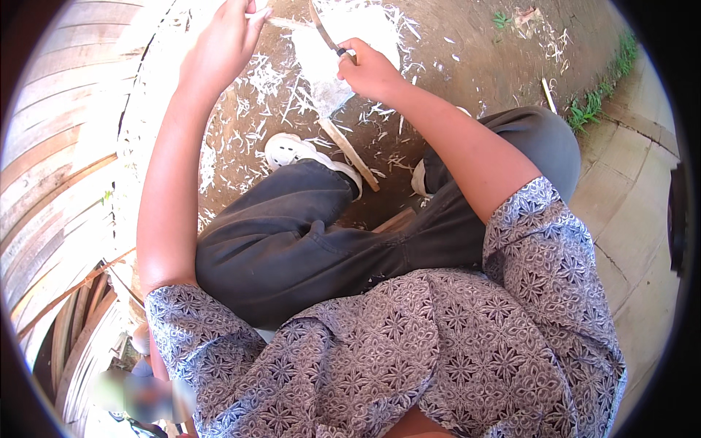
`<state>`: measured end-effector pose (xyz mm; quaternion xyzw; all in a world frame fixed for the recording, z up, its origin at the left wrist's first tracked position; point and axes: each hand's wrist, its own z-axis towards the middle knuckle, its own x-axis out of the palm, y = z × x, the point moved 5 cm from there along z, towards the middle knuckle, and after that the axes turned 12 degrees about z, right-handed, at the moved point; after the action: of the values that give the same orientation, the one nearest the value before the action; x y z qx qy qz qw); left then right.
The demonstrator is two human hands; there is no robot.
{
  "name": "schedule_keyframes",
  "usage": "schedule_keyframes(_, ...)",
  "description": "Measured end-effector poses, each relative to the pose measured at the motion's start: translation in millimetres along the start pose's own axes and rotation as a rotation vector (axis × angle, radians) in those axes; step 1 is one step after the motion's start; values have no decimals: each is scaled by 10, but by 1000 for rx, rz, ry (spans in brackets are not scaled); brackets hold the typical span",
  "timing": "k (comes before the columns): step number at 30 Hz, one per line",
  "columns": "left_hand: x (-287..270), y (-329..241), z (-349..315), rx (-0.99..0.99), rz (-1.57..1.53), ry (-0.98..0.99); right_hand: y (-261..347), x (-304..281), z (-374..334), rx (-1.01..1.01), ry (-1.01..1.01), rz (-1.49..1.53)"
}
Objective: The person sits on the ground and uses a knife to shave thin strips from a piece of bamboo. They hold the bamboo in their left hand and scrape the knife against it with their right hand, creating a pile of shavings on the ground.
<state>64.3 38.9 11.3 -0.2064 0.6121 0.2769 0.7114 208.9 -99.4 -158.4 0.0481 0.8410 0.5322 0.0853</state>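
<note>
At the top, my left hand (pixel 228 33) is closed on one end of a thin pale strip (pixel 288 23), which looks like wood or bamboo. The strip reaches right toward a knife (pixel 318 23) with a narrow, slightly curved blade. My right hand (pixel 371 71) grips the knife's handle, blade pointing up and away from me. Whether blade and strip touch is hard to tell in the glare. Beneath both lies a bright white sheet or sack (pixel 321 62), strewn with curled shavings. The tips of my left fingers are cut off by the frame's edge.
A flat wooden stick (pixel 349 155) lies between my feet, which wear white clogs (pixel 286 150). Shavings (pixel 266 80) litter the brown ground. Long slats (pixel 62 109) line the left side. Green plants (pixel 588 113) edge a pale paved strip at right. A blurred person shows at lower left.
</note>
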Motion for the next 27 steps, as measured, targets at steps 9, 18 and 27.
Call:
schedule_keyframes(9,58,31,-59,-6,-139,128,-125,15,77,-2,31,2)
schedule_keyframes(18,-8,109,-44,-151,-237,179,-72,2,83,-27,12,-21)
schedule_keyframes(27,-52,-5,-36,28,-192,84,336,-48,-116,-103,-59,7)
